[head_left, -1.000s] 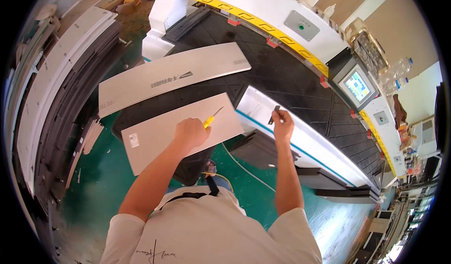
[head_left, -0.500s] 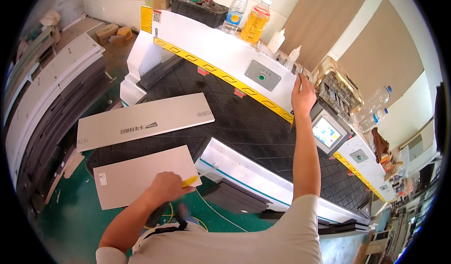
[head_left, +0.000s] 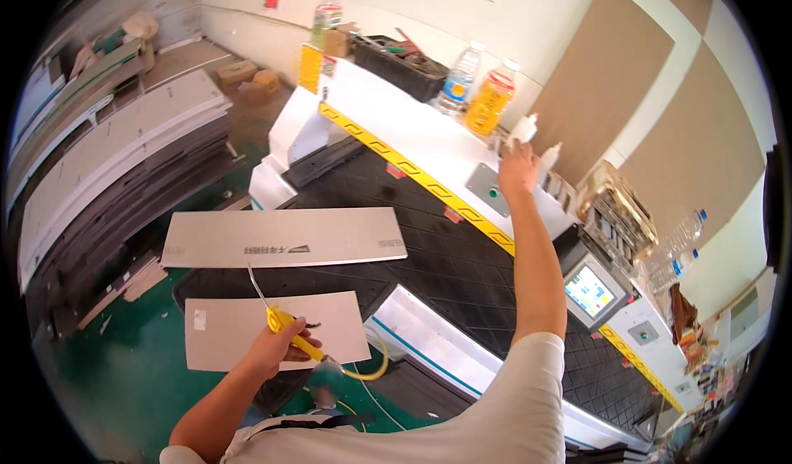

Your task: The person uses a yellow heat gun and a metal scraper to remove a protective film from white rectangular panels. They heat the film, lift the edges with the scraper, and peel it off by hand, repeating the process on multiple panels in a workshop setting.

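Observation:
My left hand (head_left: 276,350) is closed round a yellow air blow gun (head_left: 280,319). Its thin metal nozzle points away from me across the nearer pale board (head_left: 330,320), and a yellow hose (head_left: 378,367) curls from its handle. Farther off lies a second pale board (head_left: 330,225) with dark print. On the machine's white ledge, my right hand (head_left: 518,169) reaches with slightly spread fingers to a white squeeze bottle (head_left: 522,128); whether it touches the bottle I cannot tell. Another white squeeze bottle (head_left: 551,157) stands just right of that hand.
Two drink bottles, one clear (head_left: 459,80) and one yellow (head_left: 492,99), stand on the ledge beside a black tool tray (head_left: 396,66). A touch screen (head_left: 590,289) sits right of my arm. Below runs a black ribbed bed (head_left: 437,258). Stacked panels (head_left: 124,159) fill the left.
My view has shifted. My right hand has moved left along the ledge to the squeeze bottles. My left hand has turned the blow gun, so its nozzle now points away over the boards.

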Demonstrator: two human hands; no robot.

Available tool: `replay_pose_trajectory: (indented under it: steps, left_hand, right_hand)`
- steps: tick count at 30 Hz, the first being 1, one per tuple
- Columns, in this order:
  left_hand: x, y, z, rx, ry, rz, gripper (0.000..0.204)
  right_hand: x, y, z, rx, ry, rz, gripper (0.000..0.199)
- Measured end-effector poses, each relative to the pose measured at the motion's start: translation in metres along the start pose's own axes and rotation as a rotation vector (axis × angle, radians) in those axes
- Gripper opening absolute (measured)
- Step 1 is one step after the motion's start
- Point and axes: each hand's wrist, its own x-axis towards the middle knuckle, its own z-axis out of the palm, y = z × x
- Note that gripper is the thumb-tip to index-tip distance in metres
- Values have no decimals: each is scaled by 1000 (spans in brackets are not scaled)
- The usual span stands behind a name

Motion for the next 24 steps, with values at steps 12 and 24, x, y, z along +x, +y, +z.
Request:
replay_pose_trajectory:
  steps: [12, 24]
  left_hand:
    - [-43, -77, -128, 77, -364, -168, 60]
    - [7, -152, -314, 1790, 196, 566, 92]
  right_hand:
    - [-470, -370, -150, 2047, -1594, 84, 62]
    - [-454, -233, -170, 1628, -1317, 232, 35]
